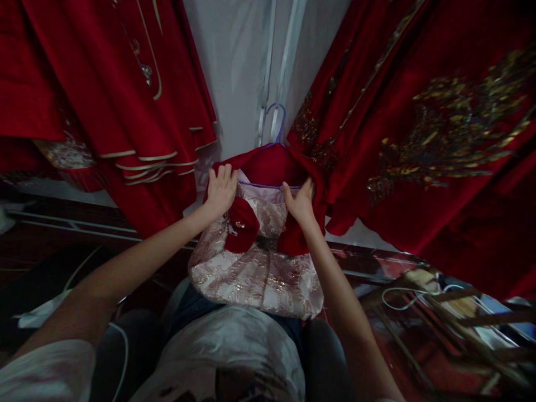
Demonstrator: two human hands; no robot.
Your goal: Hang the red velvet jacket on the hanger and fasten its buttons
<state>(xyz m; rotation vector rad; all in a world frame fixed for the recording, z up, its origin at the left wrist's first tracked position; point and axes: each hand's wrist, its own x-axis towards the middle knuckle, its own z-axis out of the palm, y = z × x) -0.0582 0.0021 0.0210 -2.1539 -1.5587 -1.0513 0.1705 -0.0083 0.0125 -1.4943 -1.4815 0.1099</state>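
Observation:
On a purple hanger [282, 125] in front of me is a small red jacket [262, 164] over a pink brocade dress [259, 279] with a shiny woven pattern. My left hand [221, 192] grips the jacket's edge at the left shoulder, fingers over the cloth and the thumb hidden. At the other side, my right hand [300, 202] holds the jacket's edge, its thumb up near the hanger's lower bar and its fingers partly behind the fabric. The jacket's two front ends hang over the dress, the left one with a small ornament. The dress's hem lies near my lap.
Red garments [167, 123] with pale trim hang on the left. Larger red garments [419, 100] with gold embroidery hang on the right. A pale wall [234, 67] with metal strips stands behind the hanger. Wooden stools [444, 329] and a white cable [402, 290] are at lower right.

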